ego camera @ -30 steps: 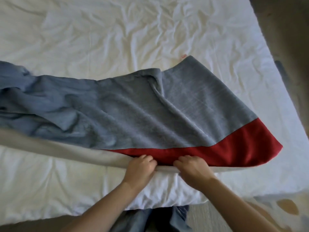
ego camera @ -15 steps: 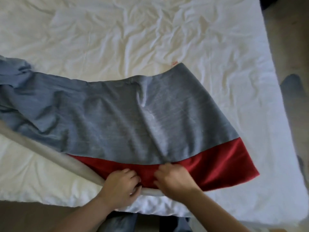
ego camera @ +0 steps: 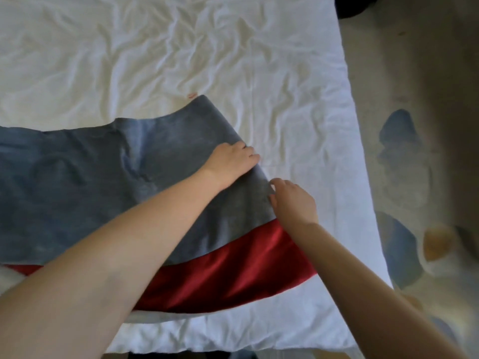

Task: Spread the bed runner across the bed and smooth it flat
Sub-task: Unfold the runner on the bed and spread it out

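Most of the view is a bed (ego camera: pixel 181 60) under a crumpled white sheet, running from the left edge to a straight right side. Right of it, patterned floor (ego camera: pixel 414 177) with blue and tan blotches, blurry. Grey bed runner (ego camera: pixel 90 182) lies across the near half of the bed, coming in from the left edge and ending right of centre, its end edge slanting from far-left to near-right; some soft creases near its middle. Red band (ego camera: pixel 220 275) runs along the runner's near edge, with a pale underside strip just showing below it. Small red mark (ego camera: pixel 192 95) on the sheet touching the runner's far corner. Both bare forearms reach in from the near side, over the runner. Left hand (ego camera: pixel 229 161) palm down on the grey cloth at the end edge, fingers flat and relaxed, gripping nothing. Right hand (ego camera: pixel 294 200) just beside it, nearer and to the right, at the same end edge, fingers curled against the cloth; cannot tell whether they pinch it.
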